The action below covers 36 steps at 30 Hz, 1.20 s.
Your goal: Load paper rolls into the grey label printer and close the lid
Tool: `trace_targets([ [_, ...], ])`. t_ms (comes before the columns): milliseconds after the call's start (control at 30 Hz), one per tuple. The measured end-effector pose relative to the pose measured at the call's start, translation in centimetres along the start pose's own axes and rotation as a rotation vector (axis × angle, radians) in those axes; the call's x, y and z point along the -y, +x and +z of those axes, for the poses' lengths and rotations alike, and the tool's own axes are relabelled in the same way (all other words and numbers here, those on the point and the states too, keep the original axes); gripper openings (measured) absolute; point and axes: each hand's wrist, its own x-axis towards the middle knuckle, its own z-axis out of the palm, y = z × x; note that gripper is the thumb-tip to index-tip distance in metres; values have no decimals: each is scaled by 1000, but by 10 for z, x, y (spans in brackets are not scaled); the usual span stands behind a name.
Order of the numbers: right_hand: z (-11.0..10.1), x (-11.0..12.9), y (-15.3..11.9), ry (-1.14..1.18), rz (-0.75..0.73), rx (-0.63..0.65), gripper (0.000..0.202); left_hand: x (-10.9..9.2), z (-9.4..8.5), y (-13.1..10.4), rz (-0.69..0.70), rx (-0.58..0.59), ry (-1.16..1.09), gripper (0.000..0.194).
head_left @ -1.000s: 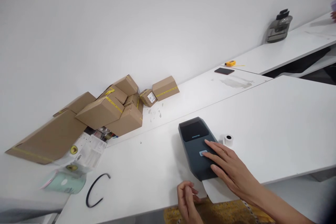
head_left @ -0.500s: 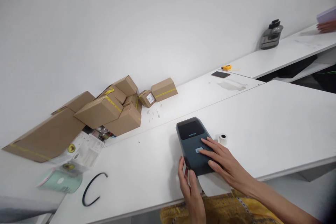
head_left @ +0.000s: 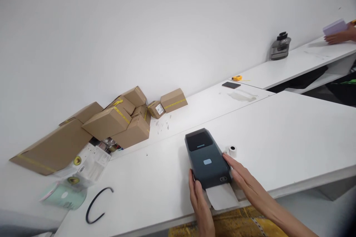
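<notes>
A dark blue-grey label printer (head_left: 208, 172) rests on the white table near its front edge. Its top has a dark window and a light blue button (head_left: 207, 162). From its front slot a white paper label (head_left: 222, 196) sticks out over the table edge. My left hand (head_left: 200, 203) grips the printer's front left corner, fingers along the side. On the opposite side, my right hand (head_left: 244, 177) lies along the right wall with its fingers straight, so the printer is held between both palms. A white paper roll (head_left: 232, 151) stands just beyond my right fingertips.
Cardboard boxes (head_left: 108, 122) are piled at the left back, beside plastic packets (head_left: 91, 164) and a mint-green pouch (head_left: 65, 195). A black curved band (head_left: 93, 207) lies at left. Farther back are a phone (head_left: 231, 85), tape measure (head_left: 237, 78), grey jug (head_left: 280, 47) and another person's hand (head_left: 338, 37).
My right hand has lifted off the button and moved to the printer's right side, uncovering its top. My left hand stays at the left corner. The view has shifted slightly.
</notes>
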Motion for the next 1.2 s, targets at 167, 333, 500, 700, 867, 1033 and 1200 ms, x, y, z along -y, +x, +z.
trace_targets([
  [167,6,-5,-6,64,35,14,63,17,-1,1,6,-17,22,64],
  [333,-5,6,6,80,-10,60,58,7,-2,11,39,-20,10,62],
  [500,-14,32,58,-91,-305,-18,55,-46,3,47,327,-4,108,59],
  [700,-1,67,150,-148,-528,-176,54,-73,12,103,373,1,136,50],
  [867,4,81,210,-114,-475,-216,49,-37,19,128,241,69,244,44],
  [1033,4,84,250,-153,-405,-196,53,-19,28,133,206,120,317,44],
  [1200,-3,86,257,-222,-396,-150,60,-19,31,134,216,113,376,44],
])
